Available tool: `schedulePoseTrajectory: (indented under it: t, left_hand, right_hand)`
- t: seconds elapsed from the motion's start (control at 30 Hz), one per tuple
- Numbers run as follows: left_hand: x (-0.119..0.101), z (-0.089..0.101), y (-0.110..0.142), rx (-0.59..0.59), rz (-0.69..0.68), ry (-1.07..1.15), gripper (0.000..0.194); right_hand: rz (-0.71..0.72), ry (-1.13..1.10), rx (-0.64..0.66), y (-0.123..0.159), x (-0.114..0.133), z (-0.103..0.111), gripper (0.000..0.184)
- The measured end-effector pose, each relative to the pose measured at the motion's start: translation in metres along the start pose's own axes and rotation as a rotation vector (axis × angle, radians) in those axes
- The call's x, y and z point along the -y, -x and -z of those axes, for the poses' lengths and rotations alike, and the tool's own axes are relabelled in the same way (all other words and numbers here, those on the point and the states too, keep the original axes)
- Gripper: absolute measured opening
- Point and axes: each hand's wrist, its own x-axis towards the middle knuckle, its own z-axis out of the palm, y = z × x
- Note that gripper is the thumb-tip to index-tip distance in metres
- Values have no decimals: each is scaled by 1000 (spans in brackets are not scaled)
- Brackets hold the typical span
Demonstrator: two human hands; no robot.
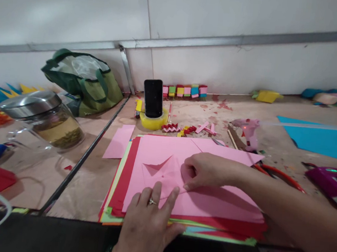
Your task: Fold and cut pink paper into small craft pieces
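Note:
A small square of folded pink paper (164, 180) lies on a pink sheet atop a stack of coloured paper (123, 181). One of its flaps stands up at the upper left. My left hand (147, 224) has its fingers stretched out, and their tips press on the lower edge of the folded paper. From the right, my right hand (207, 172) is closed, thumb and fingers pinching the paper's right corner. The fingers partly hide that corner. Scissors with orange handles (282, 176) stick out from beside the stack, under my right forearm.
A phone (153, 98) leans in a yellow tape roll (152, 122) behind the stack. A pink glue gun (248, 131), blue paper (323, 138) and a purple device (329, 183) are to the right. Leftward stand a glass teapot (56, 130) and a green bag (100, 90).

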Motion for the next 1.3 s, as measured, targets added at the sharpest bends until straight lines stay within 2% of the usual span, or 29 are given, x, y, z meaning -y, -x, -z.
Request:
schedulePoseTrajectory:
  t: [0.13, 0.3, 0.47, 0.73, 0.9, 1.07, 1.3]
  left_hand:
    - [2, 6, -6, -19, 3, 56, 62]
    - [12, 12, -26, 64, 152, 278, 48]
    - [20, 11, -41, 99, 205, 457, 47]
    - [23, 13, -44, 162, 184, 403, 55]
    - [19, 15, -44, 235, 171, 263, 53]
    - [14, 21, -44, 285, 154, 157, 47]
    - [10, 20, -37, 247, 133, 80, 32]
  right_hand:
    - [-3, -2, 4, 0, 0, -1, 34]
    - [-28, -19, 32, 2, 5, 2, 29]
    - [-49, 46, 29, 0, 6, 3, 35]
    - [-47, 62, 34, -2, 5, 2, 33]
    - [-21, 39, 41, -3, 2, 1, 32]
    - [-40, 58, 45, -3, 2, 2, 36]
    - [-50, 87, 89, -2, 8, 8, 31]
